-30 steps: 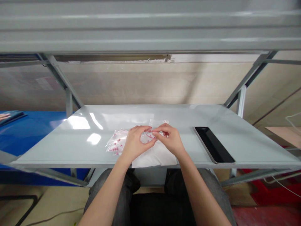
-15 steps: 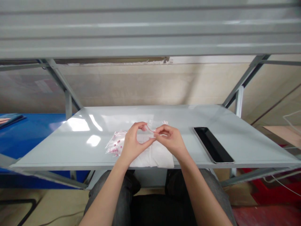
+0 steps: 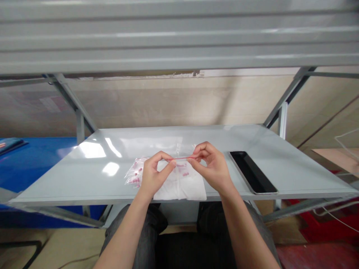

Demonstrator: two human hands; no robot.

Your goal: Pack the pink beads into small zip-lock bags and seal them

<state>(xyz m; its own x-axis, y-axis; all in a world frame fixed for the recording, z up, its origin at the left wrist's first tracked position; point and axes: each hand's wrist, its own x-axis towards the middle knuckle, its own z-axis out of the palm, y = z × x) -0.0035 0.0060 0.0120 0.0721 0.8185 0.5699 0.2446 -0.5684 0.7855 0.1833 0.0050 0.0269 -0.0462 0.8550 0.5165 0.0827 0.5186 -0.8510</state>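
A thin red cord (image 3: 182, 158) runs straight between my two hands, above the table. My left hand (image 3: 157, 172) pinches one end of it between thumb and fingers. The other end is in the pinch of my right hand (image 3: 209, 164). Beneath them lies a white cloth (image 3: 179, 186) at the table's front edge, with several small dark pink pieces (image 3: 185, 174) on it. Left of my left hand rests a clear plastic bag (image 3: 135, 173) holding several pink beads or similar small pieces. Clear plastic (image 3: 178, 149) also shows just behind the cord.
A black tablet-like slab (image 3: 252, 172) with a pale rim lies on the grey table (image 3: 70, 183), to the right. Slanted metal struts (image 3: 276, 108) rise at both back corners. A ribbed grey panel (image 3: 179, 37) spans overhead. A blue surface (image 3: 42, 157) stands at the left.
My hands have moved apart, and the cord, curved before, is now drawn straight between them. The pink pieces on the cloth have come into view.
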